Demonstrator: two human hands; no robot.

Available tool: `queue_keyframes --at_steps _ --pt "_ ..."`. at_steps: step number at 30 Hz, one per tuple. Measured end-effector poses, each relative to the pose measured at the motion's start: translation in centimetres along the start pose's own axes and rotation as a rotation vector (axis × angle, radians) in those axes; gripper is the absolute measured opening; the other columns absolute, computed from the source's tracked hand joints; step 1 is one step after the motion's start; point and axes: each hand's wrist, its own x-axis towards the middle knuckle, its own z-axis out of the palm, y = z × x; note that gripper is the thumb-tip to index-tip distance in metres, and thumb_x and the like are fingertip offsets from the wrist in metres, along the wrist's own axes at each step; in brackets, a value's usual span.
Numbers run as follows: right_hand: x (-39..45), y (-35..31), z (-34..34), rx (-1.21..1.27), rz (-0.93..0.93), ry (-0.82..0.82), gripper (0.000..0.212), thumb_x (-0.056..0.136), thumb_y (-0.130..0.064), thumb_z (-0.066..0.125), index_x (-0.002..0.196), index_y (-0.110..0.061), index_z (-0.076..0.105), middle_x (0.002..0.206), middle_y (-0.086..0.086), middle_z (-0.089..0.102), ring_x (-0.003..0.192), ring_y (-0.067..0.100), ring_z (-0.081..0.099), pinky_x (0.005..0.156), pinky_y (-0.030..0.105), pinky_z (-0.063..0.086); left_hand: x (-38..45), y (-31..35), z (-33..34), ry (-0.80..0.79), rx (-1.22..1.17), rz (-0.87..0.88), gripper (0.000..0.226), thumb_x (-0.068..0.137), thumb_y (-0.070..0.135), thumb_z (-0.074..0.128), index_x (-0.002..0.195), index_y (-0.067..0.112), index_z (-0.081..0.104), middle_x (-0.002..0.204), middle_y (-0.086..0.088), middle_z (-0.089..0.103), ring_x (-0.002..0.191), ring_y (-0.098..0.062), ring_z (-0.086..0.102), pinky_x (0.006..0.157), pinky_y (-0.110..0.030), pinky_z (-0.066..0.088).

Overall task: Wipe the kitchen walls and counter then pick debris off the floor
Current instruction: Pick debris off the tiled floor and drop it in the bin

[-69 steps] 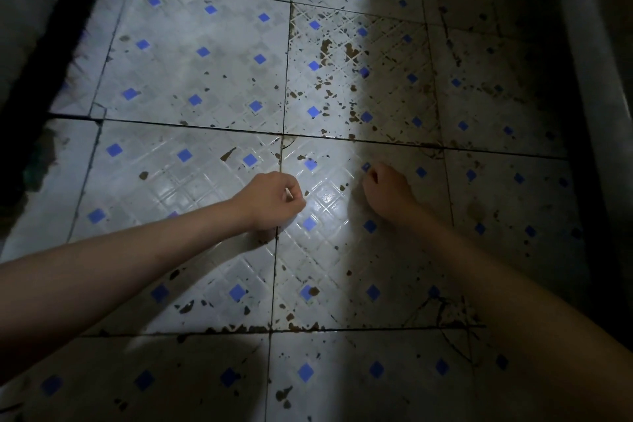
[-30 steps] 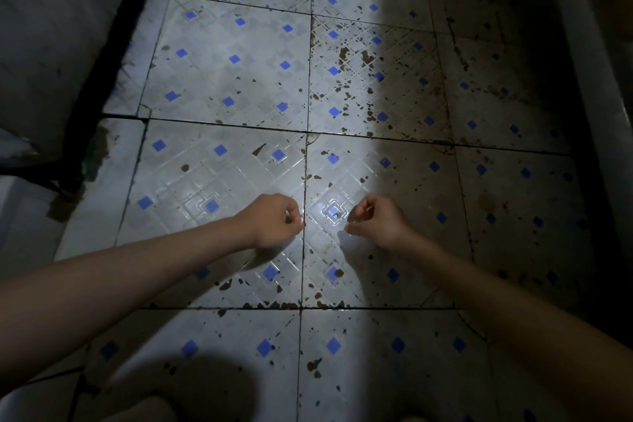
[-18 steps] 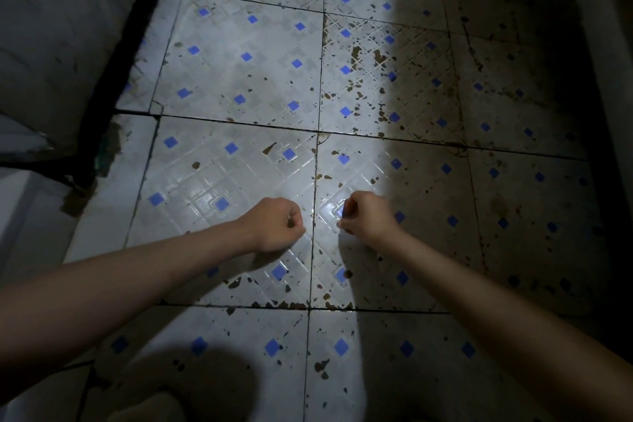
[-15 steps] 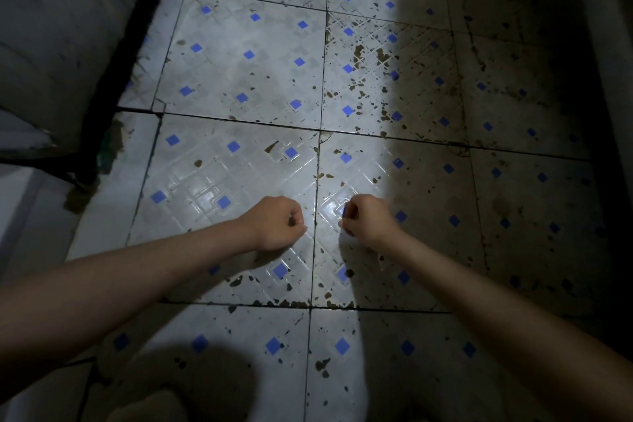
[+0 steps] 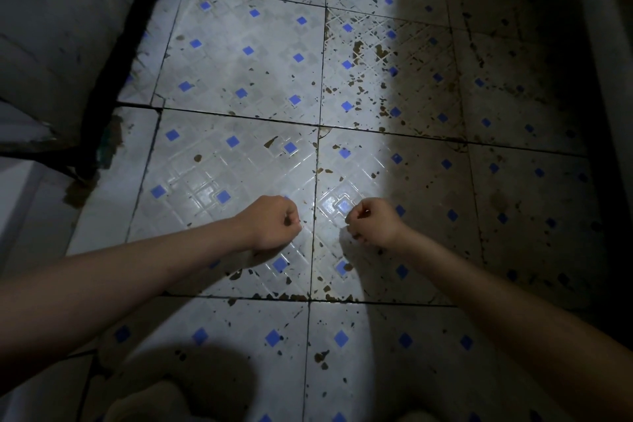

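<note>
Two hands hover low over the white floor tiles with blue diamond insets [image 5: 239, 72]. The left hand [image 5: 274, 226] is curled into a fist; whether it holds anything cannot be told. The right hand [image 5: 373, 221] curls too, fingertips pinched together. Brown debris flecks [image 5: 358, 48] lie scattered across the floor, thickest beyond the right hand. No writing shows.

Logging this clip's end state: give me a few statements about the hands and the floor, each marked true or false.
1. Both hands have curled fingers. True: the left hand and right hand are both fisted above the floor.
2. The hands touch each other. False: a gap with a grout line lies between them.
3. The floor tiles carry small blue squares. True, for example this blue square.
4. The floor is spotless. False: brown debris flecks are scattered over it, thickest towards the right.
5. A cloth is in the right hand. False: no cloth shows.
</note>
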Motion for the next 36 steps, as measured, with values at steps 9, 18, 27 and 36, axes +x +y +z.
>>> queue_keyframes --at_steps 9,18,27,36 --pt "-0.8 -0.5 0.1 0.130 0.060 -0.088 0.020 0.088 -0.005 0.057 0.068 -0.007 0.059 0.062 0.008 0.054 0.049 0.014 0.046 0.040 0.018 0.038 0.0 -0.4 0.1 -0.012 -0.013 -0.012 0.018 0.089 0.019 0.056 0.088 0.006 0.068 0.080 0.001 0.063 0.076 -0.010 0.056 0.069 -0.018 0.039" --pt "-0.7 0.2 0.4 0.035 -0.044 -0.059 0.016 0.082 -0.010 0.069 0.067 -0.010 0.062 0.067 0.001 0.061 0.065 0.008 0.058 0.064 0.020 0.045 0.8 -0.6 0.0 0.116 -0.025 -0.004 0.006 0.085 0.015 0.062 0.087 0.010 0.062 0.087 0.001 0.061 0.068 -0.004 0.051 0.061 -0.008 0.034" --pt "-0.1 0.5 0.6 -0.049 -0.111 -0.043 0.003 0.079 -0.010 0.069 0.081 -0.007 0.068 0.090 0.006 0.069 0.089 0.016 0.064 0.087 0.034 0.053 2.8 0.3 0.1 0.262 -0.043 -0.015 0.012 0.086 0.018 0.065 0.096 0.014 0.060 0.069 0.011 0.046 0.061 -0.005 0.041 0.061 -0.016 0.035" --pt "0.5 1.0 0.9 -0.070 -0.141 -0.057 0.007 0.080 -0.012 0.069 0.083 -0.006 0.068 0.089 0.006 0.069 0.087 0.015 0.063 0.086 0.034 0.053 4.0 -0.5 0.8 0.275 0.064 -0.006 0.011 0.087 0.025 0.064 0.090 0.015 0.065 0.081 0.003 0.061 0.063 -0.006 0.048 0.058 -0.019 0.035"
